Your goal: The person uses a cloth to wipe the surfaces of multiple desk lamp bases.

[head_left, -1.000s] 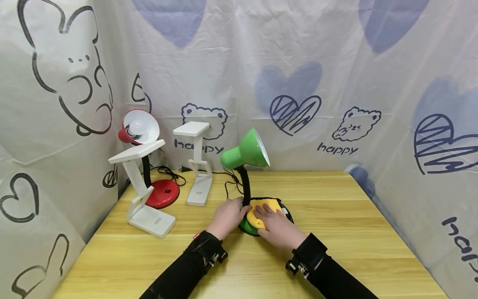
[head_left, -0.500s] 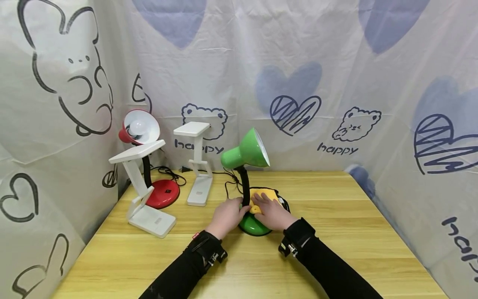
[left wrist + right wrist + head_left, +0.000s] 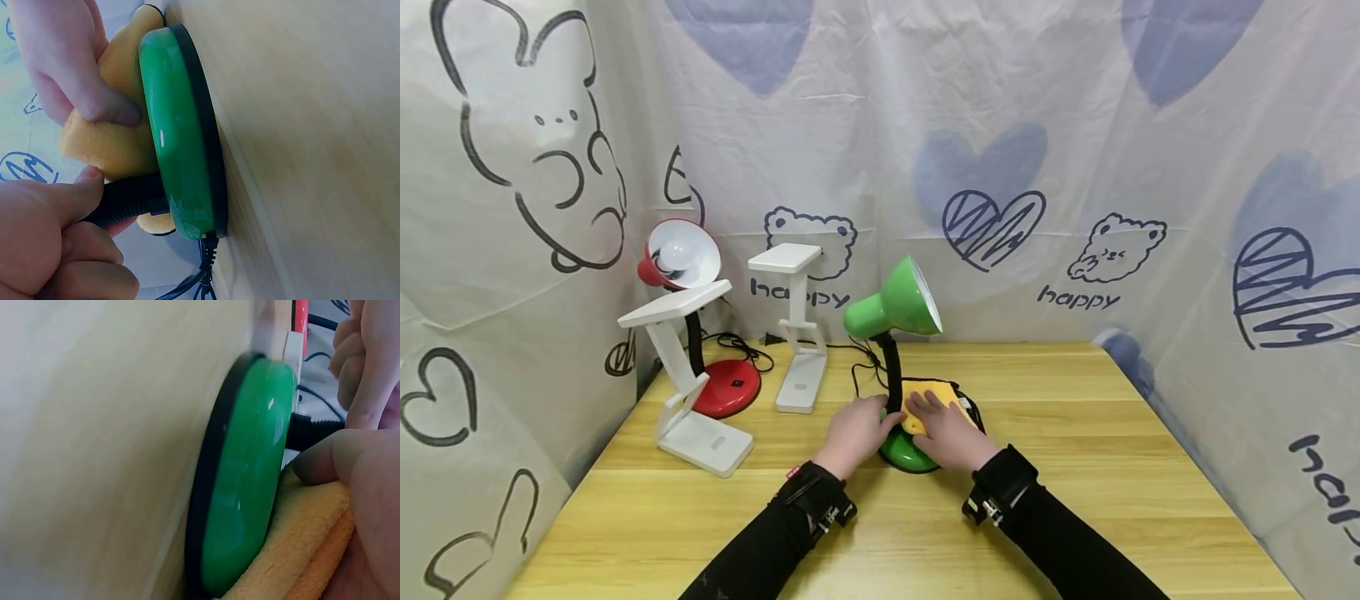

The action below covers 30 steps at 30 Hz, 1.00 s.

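Note:
A green desk lamp point(image 3: 895, 305) stands upright on the table, its shade turned to the right. My left hand point(image 3: 854, 438) grips the lamp's black neck point(image 3: 128, 201) low down, thumb and fingers curled round it. With its fingers laid out over a folded yellow cloth point(image 3: 103, 147), my right hand point(image 3: 957, 437) presses the cloth on the lamp's round green base point(image 3: 907, 452). The right thumb lies on the cloth in the right wrist view. The front of the base shows bare and glossy, while cloth and hand cover its back part.
To the left stand a white folding lamp point(image 3: 707, 442), a red desk lamp point(image 3: 730, 388) behind it, and a second white folding lamp point(image 3: 801, 385). Black cords point(image 3: 868, 358) lie behind the green lamp. Printed cloth walls point(image 3: 1000, 167) enclose the wooden table point(image 3: 1075, 467).
My right hand has slid the cloth back and left over the base, baring its front, then shifted slightly toward me. The left hand keeps its place on the neck.

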{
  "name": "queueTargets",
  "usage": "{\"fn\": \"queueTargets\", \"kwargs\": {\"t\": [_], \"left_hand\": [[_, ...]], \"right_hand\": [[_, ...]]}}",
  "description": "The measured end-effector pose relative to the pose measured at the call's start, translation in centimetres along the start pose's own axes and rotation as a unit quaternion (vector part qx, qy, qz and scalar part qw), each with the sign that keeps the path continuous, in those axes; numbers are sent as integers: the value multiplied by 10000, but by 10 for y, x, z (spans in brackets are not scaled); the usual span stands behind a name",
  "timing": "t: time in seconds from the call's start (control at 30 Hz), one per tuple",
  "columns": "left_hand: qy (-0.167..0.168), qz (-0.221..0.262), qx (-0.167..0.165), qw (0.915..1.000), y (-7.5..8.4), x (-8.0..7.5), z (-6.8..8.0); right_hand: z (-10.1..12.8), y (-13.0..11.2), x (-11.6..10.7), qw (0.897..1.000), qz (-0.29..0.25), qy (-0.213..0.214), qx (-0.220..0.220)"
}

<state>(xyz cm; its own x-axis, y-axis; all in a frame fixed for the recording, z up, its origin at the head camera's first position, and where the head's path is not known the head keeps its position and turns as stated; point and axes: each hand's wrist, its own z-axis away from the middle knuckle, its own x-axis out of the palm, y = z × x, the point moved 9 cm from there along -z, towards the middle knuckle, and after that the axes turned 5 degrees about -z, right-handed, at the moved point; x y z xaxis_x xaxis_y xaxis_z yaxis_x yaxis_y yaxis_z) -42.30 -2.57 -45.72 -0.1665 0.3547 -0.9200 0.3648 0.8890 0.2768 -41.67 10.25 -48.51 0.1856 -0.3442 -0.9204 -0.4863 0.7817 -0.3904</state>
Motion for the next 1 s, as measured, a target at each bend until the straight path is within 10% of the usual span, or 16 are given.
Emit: {"fn": "queueTargets", "kwargs": {"t": [1.0], "left_hand": [[-57,238,-152,9996,-5,-3,2]], "right_hand": [[73,-72,15,9931,700,-630,-694]]}}
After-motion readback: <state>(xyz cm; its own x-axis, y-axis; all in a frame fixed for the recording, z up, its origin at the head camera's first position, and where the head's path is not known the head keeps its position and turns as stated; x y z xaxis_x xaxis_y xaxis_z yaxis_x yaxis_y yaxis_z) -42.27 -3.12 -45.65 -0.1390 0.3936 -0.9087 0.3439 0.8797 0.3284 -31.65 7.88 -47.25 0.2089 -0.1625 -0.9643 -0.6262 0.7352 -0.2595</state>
